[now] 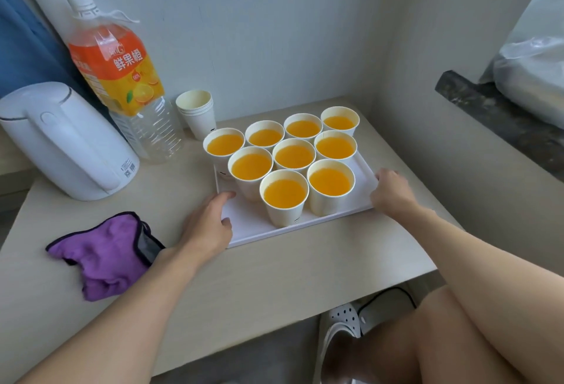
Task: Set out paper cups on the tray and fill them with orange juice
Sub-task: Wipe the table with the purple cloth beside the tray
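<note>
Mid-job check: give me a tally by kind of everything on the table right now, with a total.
Paper cups filled with juice: 9
Stack of empty cups: 1 (cups within it too close to count)
Juice bottle: 1
Kettle: 1
Purple cloth: 1
Tray: 1
Total: 14

Beige table with tray, bottle, kettle, cloth, cup stack

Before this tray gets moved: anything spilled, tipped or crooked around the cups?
No spill shows. The tray sits skewed to the table edge, and its nine cups are full nearly to the brim, so the left hand and right hand gripping its sides should move it gently.
</note>
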A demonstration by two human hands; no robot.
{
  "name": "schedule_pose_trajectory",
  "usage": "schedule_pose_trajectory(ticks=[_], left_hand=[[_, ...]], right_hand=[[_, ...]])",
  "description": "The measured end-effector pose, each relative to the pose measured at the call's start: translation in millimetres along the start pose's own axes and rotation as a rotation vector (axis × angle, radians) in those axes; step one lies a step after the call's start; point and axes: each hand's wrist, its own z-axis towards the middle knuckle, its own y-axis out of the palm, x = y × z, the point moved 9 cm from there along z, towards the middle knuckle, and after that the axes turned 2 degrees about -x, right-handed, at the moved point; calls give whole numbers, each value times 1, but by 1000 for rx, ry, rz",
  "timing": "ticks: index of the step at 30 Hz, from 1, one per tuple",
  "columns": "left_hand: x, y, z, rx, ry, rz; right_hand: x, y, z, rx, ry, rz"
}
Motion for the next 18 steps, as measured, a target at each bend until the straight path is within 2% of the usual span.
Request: schedule_pose_trajectory(ticks=[6,10,12,15,18], left_hand=[[7,-2,10,-32,21,51],[13,10,7,-330,33,45],[16,20,0,-417,32,130],[13,23,3,-330,5,248],[15,17,5,-243,2,219]], right_hand=[[8,-6,-3,5,5,1],[5,-8,-12,-37,-51,19],[1,-5,-19,-101,-106,43],[0,0,-29,-210,-165,61],[1,3,-32,-262,-200,41]])
